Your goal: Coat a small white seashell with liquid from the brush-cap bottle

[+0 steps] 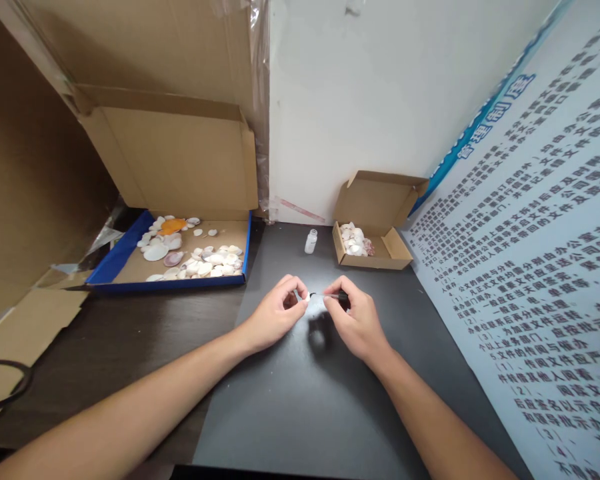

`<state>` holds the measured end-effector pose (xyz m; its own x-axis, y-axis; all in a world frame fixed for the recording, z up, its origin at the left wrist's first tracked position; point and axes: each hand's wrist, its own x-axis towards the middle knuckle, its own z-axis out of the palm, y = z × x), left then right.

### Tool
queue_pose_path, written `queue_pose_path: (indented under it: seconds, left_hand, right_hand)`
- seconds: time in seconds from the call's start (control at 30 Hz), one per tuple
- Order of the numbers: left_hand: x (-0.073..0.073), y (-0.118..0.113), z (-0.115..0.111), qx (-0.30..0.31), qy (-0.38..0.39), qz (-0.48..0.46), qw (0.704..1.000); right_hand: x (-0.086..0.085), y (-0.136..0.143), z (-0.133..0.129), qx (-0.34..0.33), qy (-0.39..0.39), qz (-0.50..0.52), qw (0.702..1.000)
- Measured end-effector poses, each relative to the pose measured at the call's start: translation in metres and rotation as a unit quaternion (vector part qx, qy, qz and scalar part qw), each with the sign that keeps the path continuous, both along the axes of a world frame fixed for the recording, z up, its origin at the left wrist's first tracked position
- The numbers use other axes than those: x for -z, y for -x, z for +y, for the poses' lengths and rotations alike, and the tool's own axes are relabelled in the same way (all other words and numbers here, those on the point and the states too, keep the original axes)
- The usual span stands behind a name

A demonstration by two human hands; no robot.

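Over the dark grey mat (300, 413), my left hand (279, 310) pinches a small white piece between thumb and fingertips, which looks like a shell (307, 297). Facing it, my right hand (355, 317) is closed on a thin brush (319, 295) with a dark handle, most of it hidden by the fingers. The brush's dark tip points left and is at or very near the shell; contact is too small to make out. A small uncapped bottle (311, 242) stands upright beyond both hands.
At back left, an open blue-sided box (167, 287) holds many loose shells (220, 261). A smaller open cardboard box (375, 262) at back right contains shells (354, 240). A white wall (340, 120) rises behind, and a printed board (530, 253) leans along the right.
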<state>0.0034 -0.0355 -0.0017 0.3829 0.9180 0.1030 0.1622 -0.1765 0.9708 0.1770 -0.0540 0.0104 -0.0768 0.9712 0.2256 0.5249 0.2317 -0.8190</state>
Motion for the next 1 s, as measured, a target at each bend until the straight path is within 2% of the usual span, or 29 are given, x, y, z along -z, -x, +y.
queue_pose_path:
  seconds: [0.1,0.3,0.57,1.0]
  left_hand:
    - [0.0009,0.0005,0.0001,0.002,-0.004,0.000,1.000]
    - [0.0015,0.0012,0.0003,0.002,-0.007,-0.002,1.000]
    - [0.0017,0.0010,0.0008,-0.003,-0.013,0.001,1.000]
    - [-0.0013,0.0007,-0.0010,0.001,-0.011,-0.007,1.000]
  right_hand:
    - [-0.0007,-0.0007,0.0001,0.009,-0.006,0.006,1.000]
    - [-0.0007,0.0014,-0.0037,-0.033,-0.011,0.017,0.999]
    - [-0.0019,0.0025,-0.0040,-0.037,-0.004,0.002,0.999]
    - [-0.0004,0.0005,0.0002,0.031,-0.010,-0.001,0.999]
